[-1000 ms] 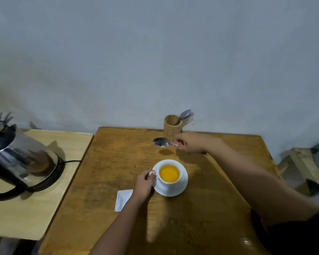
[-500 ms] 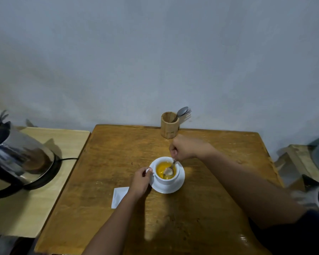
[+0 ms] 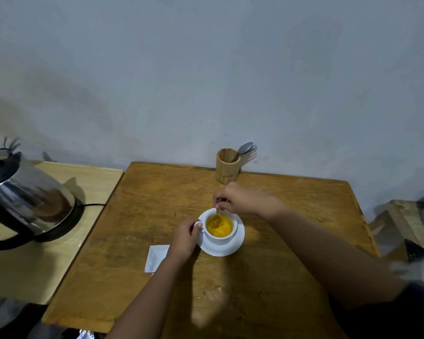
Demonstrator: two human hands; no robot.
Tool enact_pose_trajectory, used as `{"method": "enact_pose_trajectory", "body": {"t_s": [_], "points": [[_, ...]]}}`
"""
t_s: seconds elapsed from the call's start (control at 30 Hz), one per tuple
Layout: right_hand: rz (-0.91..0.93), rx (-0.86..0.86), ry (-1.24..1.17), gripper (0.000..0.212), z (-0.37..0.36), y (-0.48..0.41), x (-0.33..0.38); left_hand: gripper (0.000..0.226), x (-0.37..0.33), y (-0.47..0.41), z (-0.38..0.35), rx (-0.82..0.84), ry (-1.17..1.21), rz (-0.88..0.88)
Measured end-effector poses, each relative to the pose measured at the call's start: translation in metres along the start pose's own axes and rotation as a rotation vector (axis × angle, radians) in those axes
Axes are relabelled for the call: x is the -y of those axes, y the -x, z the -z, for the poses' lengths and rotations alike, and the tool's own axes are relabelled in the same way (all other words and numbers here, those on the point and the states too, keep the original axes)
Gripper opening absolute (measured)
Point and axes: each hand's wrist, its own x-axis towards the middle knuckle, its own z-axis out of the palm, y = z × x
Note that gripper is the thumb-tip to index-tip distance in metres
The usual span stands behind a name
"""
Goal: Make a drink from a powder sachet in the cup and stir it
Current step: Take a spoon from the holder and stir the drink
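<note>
A white cup (image 3: 220, 237) of orange-yellow drink stands on a white saucer (image 3: 230, 248) in the middle of the brown wooden table (image 3: 267, 277). My left hand (image 3: 184, 238) grips the cup's handle on its left side. My right hand (image 3: 235, 199) hovers just behind the cup, pinching the handle of a spoon (image 3: 217, 215) whose bowl dips into the liquid. The drink's surface looks ruffled around the spoon. A white sachet (image 3: 156, 256) lies flat on the table, left of the saucer, partly under my left forearm.
A wooden holder (image 3: 227, 166) with cutlery stands at the table's far edge by the wall. A steel electric kettle (image 3: 27, 199) sits on a paler side table (image 3: 15, 265) to the left. Boxes and a container crowd the floor at right.
My right hand carried the spoon from near the wooden holder down into the cup, and the spoon now sits in the drink. My left hand kept its hold on the cup's handle.
</note>
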Motion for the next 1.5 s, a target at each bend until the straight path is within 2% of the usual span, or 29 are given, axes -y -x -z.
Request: {"method": "enact_pose_trajectory", "body": {"t_s": [0.13, 0.3, 0.57, 0.7, 0.9, 1.1, 1.3, 1.5], "points": [[0.013, 0.020, 0.084, 0.016, 0.000, 0.001, 0.001, 0.028, -0.001, -0.003, -0.003, 0.002, -0.203, -0.135], [-0.012, 0.044, 0.088, 0.012, 0.000, 0.006, -0.001, 0.030, -0.001, -0.003, -0.002, 0.057, -0.237, -0.171], [-0.061, -0.108, -0.188, 0.017, -0.018, 0.012, -0.003, 0.026, -0.014, -0.006, -0.005, 0.054, -0.182, -0.097], [-0.044, -0.161, -0.084, 0.019, -0.020, 0.013, -0.003, 0.026, -0.019, -0.007, -0.005, 0.068, -0.186, -0.062], [-0.038, -0.096, 0.078, 0.021, -0.012, 0.013, -0.004, 0.028, -0.020, -0.007, -0.007, 0.057, -0.198, -0.032], [-0.041, -0.051, -0.016, 0.016, -0.007, 0.018, 0.001, 0.029, -0.022, -0.006, -0.008, 0.048, -0.206, -0.031], [-0.063, -0.176, -0.097, 0.020, -0.024, 0.017, 0.004, 0.027, -0.021, -0.006, -0.008, 0.053, -0.202, -0.042], [-0.111, -0.196, 0.021, 0.024, -0.022, 0.017, 0.005, 0.025, -0.020, -0.007, -0.009, 0.057, -0.204, -0.028]]}}
